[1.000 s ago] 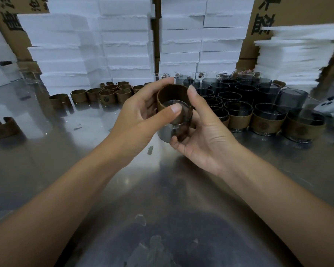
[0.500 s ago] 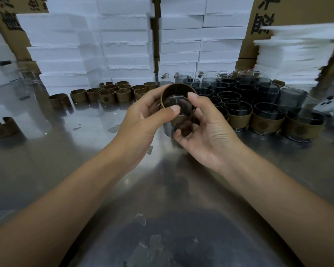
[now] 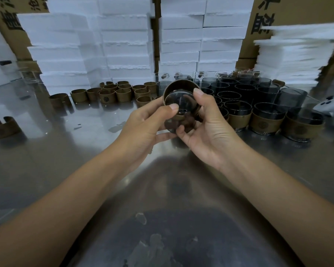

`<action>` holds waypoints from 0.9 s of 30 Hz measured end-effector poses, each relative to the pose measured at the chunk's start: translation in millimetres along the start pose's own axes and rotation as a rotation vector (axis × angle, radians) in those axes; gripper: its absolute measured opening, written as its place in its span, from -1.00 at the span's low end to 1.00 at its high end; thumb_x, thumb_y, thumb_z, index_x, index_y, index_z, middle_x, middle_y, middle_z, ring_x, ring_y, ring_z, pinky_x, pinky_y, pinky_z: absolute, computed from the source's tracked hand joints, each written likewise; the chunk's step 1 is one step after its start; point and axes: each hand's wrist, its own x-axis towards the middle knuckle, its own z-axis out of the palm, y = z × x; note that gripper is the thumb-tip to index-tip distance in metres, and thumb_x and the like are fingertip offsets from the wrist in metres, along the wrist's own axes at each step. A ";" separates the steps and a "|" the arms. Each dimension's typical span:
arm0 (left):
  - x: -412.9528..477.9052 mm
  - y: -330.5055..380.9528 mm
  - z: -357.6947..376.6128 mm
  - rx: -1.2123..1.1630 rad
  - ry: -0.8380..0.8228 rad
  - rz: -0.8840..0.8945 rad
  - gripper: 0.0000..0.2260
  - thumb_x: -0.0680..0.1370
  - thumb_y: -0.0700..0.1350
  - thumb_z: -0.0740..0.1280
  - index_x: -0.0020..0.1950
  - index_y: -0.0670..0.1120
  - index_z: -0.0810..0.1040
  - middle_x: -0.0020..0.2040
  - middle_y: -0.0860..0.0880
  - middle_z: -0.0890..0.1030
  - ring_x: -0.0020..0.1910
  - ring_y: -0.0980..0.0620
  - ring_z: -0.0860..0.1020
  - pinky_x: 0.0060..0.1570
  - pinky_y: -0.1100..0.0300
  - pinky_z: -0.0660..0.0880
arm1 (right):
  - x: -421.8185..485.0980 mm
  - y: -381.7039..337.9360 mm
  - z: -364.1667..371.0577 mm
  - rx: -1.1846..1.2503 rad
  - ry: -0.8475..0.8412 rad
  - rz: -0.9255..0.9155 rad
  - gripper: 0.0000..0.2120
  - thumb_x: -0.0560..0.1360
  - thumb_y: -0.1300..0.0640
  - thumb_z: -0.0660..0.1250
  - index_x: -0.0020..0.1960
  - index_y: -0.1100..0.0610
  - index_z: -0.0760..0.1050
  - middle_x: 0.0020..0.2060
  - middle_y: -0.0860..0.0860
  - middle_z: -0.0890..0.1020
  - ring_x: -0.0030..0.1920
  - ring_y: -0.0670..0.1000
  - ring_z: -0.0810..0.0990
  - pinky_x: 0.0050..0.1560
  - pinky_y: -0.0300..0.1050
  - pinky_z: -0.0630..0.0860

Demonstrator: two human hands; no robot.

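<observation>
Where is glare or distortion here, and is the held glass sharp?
Head view: the steel table reflects the white foam stacks as pale glare at left; head view: the lens bends the edges, yet the held glass is sharp.

**Clearance: near side open, rear and right blocked**

Table point(image 3: 56, 160): bare steel from the near edge up to the hands, open to approach from the near side and the left. Left hand point(image 3: 143, 124) and right hand point(image 3: 210, 130) grip a glass point(image 3: 178, 105) above the centre, just in front of the glasses point(image 3: 239, 101). These pack the rear right with no passable gaps. A row of sleeves point(image 3: 121, 94) blocks the rear left. A lone sleeve point(image 3: 5, 128) stands by the left edge, well apart. Foam stacks point(image 3: 123, 45) wall off the back. A white device point(image 3: 329, 107) lies far right, beside the glasses.
</observation>
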 end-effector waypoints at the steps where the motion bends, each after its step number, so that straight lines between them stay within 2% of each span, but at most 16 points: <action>1: -0.1 0.1 -0.5 -0.003 0.017 0.001 -0.85 0.48 -0.04 0.33 -0.03 0.07 0.68 -0.07 -0.02 0.69 -0.06 0.00 0.66 -0.05 0.12 0.59 | 0.1 0.4 -0.1 -0.002 -0.005 0.002 -0.64 0.19 -0.07 0.42 -0.10 0.11 0.60 -0.27 0.02 0.69 -0.25 -0.06 0.65 -0.33 -0.29 0.53; 7: 0.2 2.4 -1.1 -0.054 0.106 -0.027 -0.84 0.45 -0.01 0.33 -0.19 0.04 0.71 -0.20 0.02 0.68 -0.18 -0.02 0.65 -0.09 0.04 0.62 | -0.4 2.6 -1.4 -0.025 -0.017 0.004 -0.63 0.19 -0.09 0.42 -0.08 0.09 0.59 -0.26 0.04 0.70 -0.27 -0.06 0.66 -0.35 -0.26 0.53; 10: 0.5 2.6 -1.8 -0.072 0.134 -0.021 -0.82 0.49 -0.03 0.32 -0.20 0.03 0.72 -0.20 0.02 0.69 -0.18 0.00 0.65 -0.05 0.02 0.61 | 0.2 3.3 -2.0 -0.052 -0.002 0.013 -0.60 0.18 -0.09 0.42 -0.06 0.08 0.59 -0.26 0.04 0.69 -0.27 -0.06 0.65 -0.36 -0.25 0.53; 15: 0.3 2.4 -2.7 -0.102 0.135 -0.017 -0.77 0.56 -0.10 0.30 -0.19 0.00 0.72 -0.17 0.00 0.70 -0.19 0.03 0.66 -0.07 0.09 0.61 | 1.3 2.6 -2.6 -0.039 0.026 0.034 -0.63 0.19 -0.08 0.43 -0.08 0.09 0.58 -0.28 0.03 0.69 -0.27 -0.05 0.65 -0.37 -0.23 0.54; 19: 1.4 2.3 -5.5 -0.134 0.137 -0.002 -0.87 0.49 -0.07 0.36 -0.11 -0.03 0.71 -0.09 -0.01 0.70 -0.10 0.02 0.66 0.04 0.09 0.57 | 2.1 3.8 -3.0 -0.027 -0.010 0.058 -0.43 0.20 -0.16 0.43 0.08 0.17 0.54 -0.11 0.08 0.72 -0.09 -0.01 0.70 -0.20 -0.15 0.63; 22: 2.9 2.2 -9.2 -0.188 0.090 0.003 -0.72 0.44 -0.04 0.40 0.10 -0.13 0.62 0.01 -0.06 0.69 0.03 0.00 0.64 0.12 0.14 0.55 | 2.3 3.4 -3.1 -0.115 -0.018 0.093 -0.25 0.16 -0.30 0.35 0.18 0.17 0.50 0.02 0.08 0.70 0.04 0.00 0.67 -0.10 -0.06 0.65; 24: 3.0 2.9 -10.6 -0.221 0.019 -0.029 -0.61 0.41 0.00 0.42 0.15 -0.17 0.58 0.07 -0.10 0.67 0.10 -0.01 0.62 0.14 0.19 0.53 | 2.2 3.0 -4.0 -0.173 -0.015 0.092 -0.23 0.16 -0.35 0.29 0.22 0.11 0.51 0.05 0.02 0.69 0.08 -0.04 0.65 -0.10 -0.06 0.63; 27: 3.4 2.7 -12.1 -0.240 -0.057 -0.070 -0.61 0.36 0.04 0.47 0.10 -0.15 0.64 0.13 -0.15 0.65 0.15 -0.03 0.61 0.13 0.21 0.53 | 0.3 2.3 -3.6 -0.217 0.002 0.096 -0.26 0.20 -0.38 0.25 0.23 0.05 0.52 0.07 -0.02 0.68 0.13 -0.06 0.61 -0.11 -0.12 0.59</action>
